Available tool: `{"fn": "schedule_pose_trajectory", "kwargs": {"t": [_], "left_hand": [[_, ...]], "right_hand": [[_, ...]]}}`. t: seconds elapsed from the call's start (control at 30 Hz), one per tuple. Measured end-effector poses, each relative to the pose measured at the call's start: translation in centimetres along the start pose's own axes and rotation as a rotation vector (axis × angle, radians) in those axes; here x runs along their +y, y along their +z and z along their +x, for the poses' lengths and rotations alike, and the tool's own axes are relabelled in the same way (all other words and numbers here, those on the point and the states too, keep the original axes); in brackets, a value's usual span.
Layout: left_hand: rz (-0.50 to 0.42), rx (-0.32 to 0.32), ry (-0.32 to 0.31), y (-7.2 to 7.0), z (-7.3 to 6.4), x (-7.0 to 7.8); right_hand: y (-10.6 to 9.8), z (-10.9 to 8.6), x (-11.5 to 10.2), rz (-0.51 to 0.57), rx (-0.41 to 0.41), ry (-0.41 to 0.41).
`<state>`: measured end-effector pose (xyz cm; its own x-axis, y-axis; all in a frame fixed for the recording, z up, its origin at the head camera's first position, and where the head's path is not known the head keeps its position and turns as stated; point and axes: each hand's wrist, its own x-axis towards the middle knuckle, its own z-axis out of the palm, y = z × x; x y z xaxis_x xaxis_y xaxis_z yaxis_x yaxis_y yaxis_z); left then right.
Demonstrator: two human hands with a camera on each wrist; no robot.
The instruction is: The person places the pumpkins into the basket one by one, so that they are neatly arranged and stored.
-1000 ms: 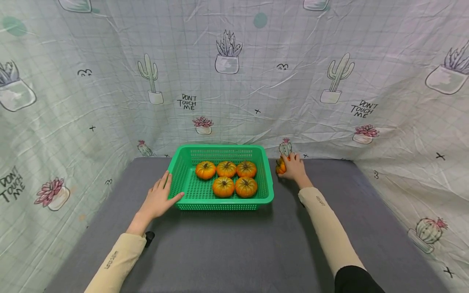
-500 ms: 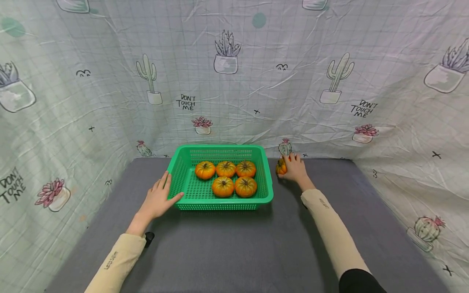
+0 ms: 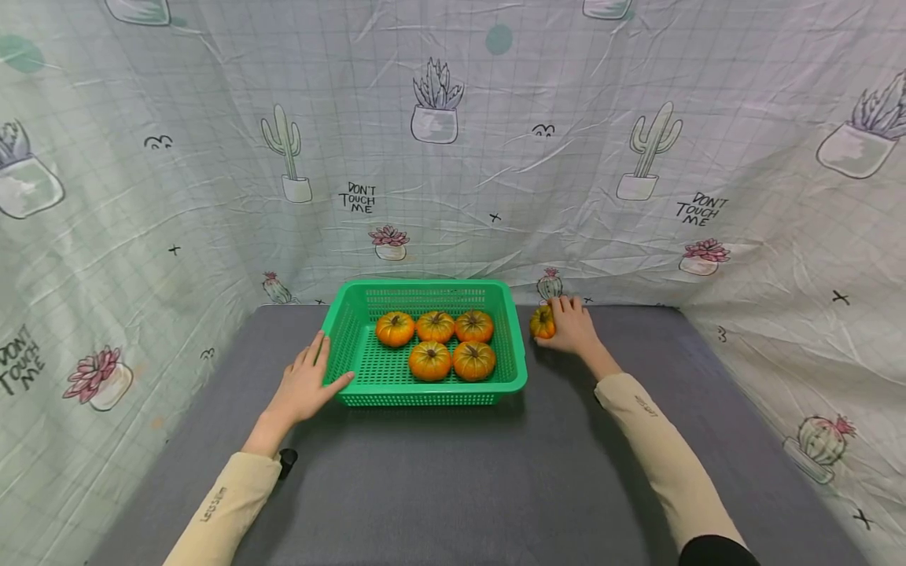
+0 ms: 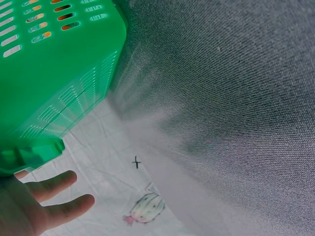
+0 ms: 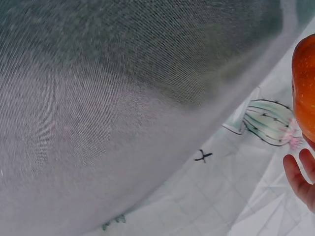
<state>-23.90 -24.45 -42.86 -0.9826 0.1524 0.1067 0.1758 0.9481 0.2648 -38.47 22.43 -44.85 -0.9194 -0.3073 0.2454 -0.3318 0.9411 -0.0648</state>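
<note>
My right hand (image 3: 572, 328) grips a small orange pumpkin (image 3: 542, 322) just right of the basket, its fingers covering the pumpkin's right side. In the right wrist view that pumpkin (image 5: 306, 88) shows smooth and orange at the right edge, with fingertips (image 5: 294, 172) below it. A green plastic basket (image 3: 425, 388) stands at the back of the table. My left hand (image 3: 303, 385) rests at its left front corner, fingers spread along the rim and thumb over the front edge. Several pumpkins (image 3: 432, 361) sit inside, grouped in two rows toward the back and right.
Grey cloth covers the table (image 3: 439, 479). Behind it and along both sides hangs a pale curtain (image 3: 488, 196) printed with cacti. Inside the basket, bare slotted floor (image 3: 375, 369) shows at the front left.
My right forearm has swung outward to the right, and the right hand has turned with the pumpkin, showing more of its ribbed top. The left hand stays on the basket.
</note>
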Motion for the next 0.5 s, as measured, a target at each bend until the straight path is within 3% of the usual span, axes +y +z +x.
{"fn": "schedule_pose_trajectory", "kwargs": {"t": [0.5], "left_hand": [[-0.001, -0.003, 0.003, -0.4, -0.2, 0.3]], "right_hand": [[-3.7, -1.4, -1.6, 0.056, 0.098, -0.029]]}}
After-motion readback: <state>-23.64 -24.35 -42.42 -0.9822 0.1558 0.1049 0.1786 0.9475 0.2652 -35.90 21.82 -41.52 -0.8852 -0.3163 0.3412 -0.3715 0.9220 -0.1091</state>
